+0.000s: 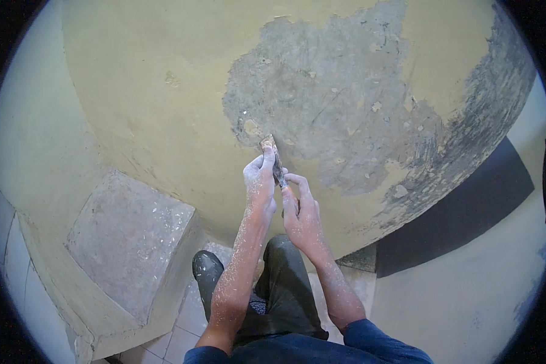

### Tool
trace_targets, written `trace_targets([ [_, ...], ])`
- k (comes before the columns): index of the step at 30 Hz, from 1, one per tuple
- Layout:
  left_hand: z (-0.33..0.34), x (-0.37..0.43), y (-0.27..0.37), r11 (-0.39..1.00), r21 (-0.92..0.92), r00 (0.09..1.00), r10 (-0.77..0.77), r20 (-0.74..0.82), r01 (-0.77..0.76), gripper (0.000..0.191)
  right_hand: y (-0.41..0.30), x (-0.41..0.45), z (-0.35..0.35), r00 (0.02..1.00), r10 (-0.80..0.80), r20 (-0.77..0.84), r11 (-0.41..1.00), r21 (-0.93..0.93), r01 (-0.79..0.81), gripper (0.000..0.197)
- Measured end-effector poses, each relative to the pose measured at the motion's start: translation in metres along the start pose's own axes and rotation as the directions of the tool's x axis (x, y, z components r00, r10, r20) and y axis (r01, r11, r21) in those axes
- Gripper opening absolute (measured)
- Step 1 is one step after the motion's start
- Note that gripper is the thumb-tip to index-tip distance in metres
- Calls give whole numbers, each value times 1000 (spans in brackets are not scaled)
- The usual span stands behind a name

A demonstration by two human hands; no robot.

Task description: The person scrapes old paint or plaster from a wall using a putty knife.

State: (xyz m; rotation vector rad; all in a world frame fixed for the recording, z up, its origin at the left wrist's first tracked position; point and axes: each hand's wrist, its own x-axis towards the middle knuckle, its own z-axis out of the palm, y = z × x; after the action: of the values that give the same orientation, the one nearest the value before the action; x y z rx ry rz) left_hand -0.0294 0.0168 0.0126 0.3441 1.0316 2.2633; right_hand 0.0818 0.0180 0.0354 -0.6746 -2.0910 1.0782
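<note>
Before me is a yellow-painted wall (164, 113) with a large bare grey patch (309, 91) where the paint is off. My right hand (304, 209) grips the orange-brown handle of a paint scraper (277, 166). My left hand (260, 175), dusted white, pinches the scraper near its blade, thumb along the metal. The blade's tip points up the wall and lies at the lower left edge of the grey patch. Just above it, a small island of yellow paint (251, 127) remains within the grey. White flakes cover both forearms.
At the lower left, a grey-topped ledge (127, 241) carries scattered paint flakes. Pale floor tiles (182, 341) show below it. My legs in dark trousers (286, 286) are close to the wall. A dark band (455, 214) runs along the surface at right, beyond the wall's scraped edge.
</note>
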Motion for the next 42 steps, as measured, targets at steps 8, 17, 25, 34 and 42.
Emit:
trace_targets([
  [8, -9, 25, 20, 990, -31, 980, 128, -154, -134, 37, -21, 35, 13, 978, -205, 27, 978, -22, 205, 22],
  [17, -32, 9, 32, 989, 5, 968, 147, -204, -149, 35, -8, 12, 44, 990, -112, 80, 985, 140, 100, 25],
  [25, -11, 5, 2, 996, 83, 998, 47, -28, -45, 35, 14, 2, 31, 996, -34, -82, 999, 17, 35, 25],
  [34, -5, 11, 15, 973, 54, 960, 232, -159, -226, 38, 3, 32, 16, 989, 4, 150, 993, 117, -21, 22],
  [42, -36, 23, 42, 951, 80, 921, 309, -235, -298, 38, -4, 41, 54, 931, -302, 206, 951, 135, 278, 22],
])
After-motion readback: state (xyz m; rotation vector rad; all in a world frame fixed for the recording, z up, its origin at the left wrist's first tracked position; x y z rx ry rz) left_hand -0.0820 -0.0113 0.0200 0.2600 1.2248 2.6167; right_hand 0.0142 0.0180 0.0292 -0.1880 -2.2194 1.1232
